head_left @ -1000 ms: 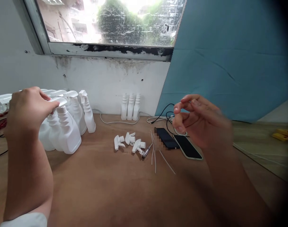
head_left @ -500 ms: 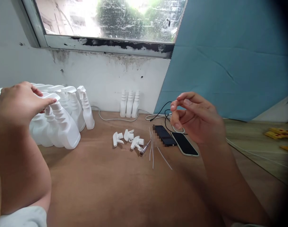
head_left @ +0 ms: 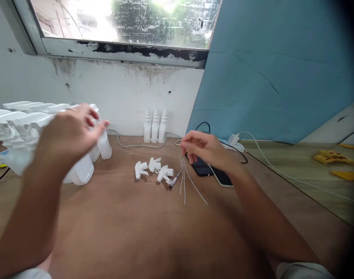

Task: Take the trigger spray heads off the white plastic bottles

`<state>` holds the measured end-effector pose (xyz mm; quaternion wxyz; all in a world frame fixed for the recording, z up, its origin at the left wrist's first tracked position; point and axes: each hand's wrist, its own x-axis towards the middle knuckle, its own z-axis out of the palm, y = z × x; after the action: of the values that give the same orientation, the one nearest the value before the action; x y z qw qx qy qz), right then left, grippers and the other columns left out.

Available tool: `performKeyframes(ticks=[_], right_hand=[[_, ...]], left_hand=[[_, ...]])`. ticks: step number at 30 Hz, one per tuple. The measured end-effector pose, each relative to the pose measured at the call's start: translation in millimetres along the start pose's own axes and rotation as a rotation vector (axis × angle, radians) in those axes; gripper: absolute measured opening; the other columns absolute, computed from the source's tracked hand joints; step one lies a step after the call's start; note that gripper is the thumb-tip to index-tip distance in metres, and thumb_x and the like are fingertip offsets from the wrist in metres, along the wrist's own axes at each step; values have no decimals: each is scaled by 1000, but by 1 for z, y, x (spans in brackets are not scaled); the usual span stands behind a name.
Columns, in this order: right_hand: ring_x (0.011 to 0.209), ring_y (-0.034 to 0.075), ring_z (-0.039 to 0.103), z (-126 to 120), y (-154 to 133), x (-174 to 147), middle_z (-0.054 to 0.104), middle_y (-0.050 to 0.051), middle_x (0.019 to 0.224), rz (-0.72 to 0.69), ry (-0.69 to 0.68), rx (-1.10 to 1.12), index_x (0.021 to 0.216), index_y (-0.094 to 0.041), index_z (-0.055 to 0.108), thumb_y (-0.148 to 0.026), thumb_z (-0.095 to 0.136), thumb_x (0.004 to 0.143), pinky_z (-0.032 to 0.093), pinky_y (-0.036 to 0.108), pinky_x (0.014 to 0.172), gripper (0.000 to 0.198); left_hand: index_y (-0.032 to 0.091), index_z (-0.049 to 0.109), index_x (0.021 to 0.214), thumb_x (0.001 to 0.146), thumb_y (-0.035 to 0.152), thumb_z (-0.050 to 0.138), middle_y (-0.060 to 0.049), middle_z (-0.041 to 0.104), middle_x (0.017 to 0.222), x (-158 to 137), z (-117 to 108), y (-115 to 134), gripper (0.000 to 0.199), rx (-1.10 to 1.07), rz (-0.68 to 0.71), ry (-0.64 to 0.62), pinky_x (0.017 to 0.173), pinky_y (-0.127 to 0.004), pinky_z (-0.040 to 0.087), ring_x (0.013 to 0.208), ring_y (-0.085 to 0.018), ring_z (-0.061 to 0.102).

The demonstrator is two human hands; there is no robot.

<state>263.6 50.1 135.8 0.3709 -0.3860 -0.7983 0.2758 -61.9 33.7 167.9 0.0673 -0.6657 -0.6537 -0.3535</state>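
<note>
At the left, my left hand is blurred in front of the white spray bottles; its thumb and fingers are apart and I see nothing in them. My right hand hangs over the upper ends of several thin white tubes and partly covers two phones. Its fingers are loosely bent, with nothing visible between them. Three white trigger spray heads lie mid-table. Beside them is a small clear-handled tool with a thin shaft, perhaps a screwdriver.
Three slim white bottles without spray heads stand against the wall. A dark phone and a pale-edged phone lie at the right. Behind them are cables and a white power strip. Yellow pieces lie far right.
My left hand has moved right across the spray bottles. My right hand has moved left and down, from the air at the right to over the tubes and phones. The view has shifted slightly.
</note>
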Motion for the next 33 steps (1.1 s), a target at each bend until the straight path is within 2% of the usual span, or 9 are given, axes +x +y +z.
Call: performKeyframes(ticks=[2,5,7,10,17,20,23,29,33], right_hand=[[58,10,57,12,19,-1,66,2,75,49,-188,-323,84,-15,63,-27,54,87,39,20,55,15],[63,10,57,33,49,-5,68,3,75,73,-496,-610,81,-16,68,-18,51,86,34,20,57,18],[58,11,55,46,64,-8,66,4,69,97,-552,-674,76,-15,68,-17,51,85,29,21,54,20],[57,12,54,59,78,-8,65,6,67,114,-533,-708,75,-14,69,-19,50,87,27,22,54,23],[71,14,60,65,85,-3,68,6,84,108,-500,-724,104,-21,68,-24,43,93,30,21,61,27],[70,14,60,66,88,-4,68,6,83,125,-498,-737,102,-20,69,-25,45,92,31,21,61,26],[70,16,61,69,91,-4,68,8,79,148,-501,-756,91,-18,71,-32,48,92,32,22,61,27],[70,18,62,67,91,-6,67,9,75,203,-517,-763,78,-15,71,-38,58,86,32,23,59,28],[67,15,60,63,88,-7,67,6,77,231,-556,-690,90,-18,71,-37,64,81,32,21,57,22]], left_hand=[[19,60,96,85,45,53,-6,63,97,0,45,9,29,-53,260,-179,77,-33,45,89,-23,60],[18,58,111,87,47,50,-11,59,118,-9,117,-2,39,-155,485,-413,87,-38,46,107,-28,56],[18,54,123,89,51,45,-13,54,131,-19,155,-17,48,-223,466,-521,97,-42,41,120,-30,48],[17,53,129,90,53,42,-15,50,137,-31,186,-32,54,-293,384,-563,104,-47,34,127,-32,41],[19,69,102,82,51,54,-12,61,115,-40,189,-34,40,-406,295,-564,97,-44,40,109,-30,54],[19,68,94,82,49,55,-8,64,105,-44,186,-34,35,-497,232,-562,85,-36,46,92,-24,59],[17,63,102,84,50,52,-7,65,99,-49,186,-35,39,-583,175,-571,76,-32,48,83,-20,60],[18,52,110,86,50,54,-9,63,108,-63,182,-29,40,-1071,-4,-685,81,-29,48,95,-20,60],[21,50,108,85,45,61,-7,62,109,-78,178,-22,35,-1263,-28,-787,85,-29,45,100,-20,57]])
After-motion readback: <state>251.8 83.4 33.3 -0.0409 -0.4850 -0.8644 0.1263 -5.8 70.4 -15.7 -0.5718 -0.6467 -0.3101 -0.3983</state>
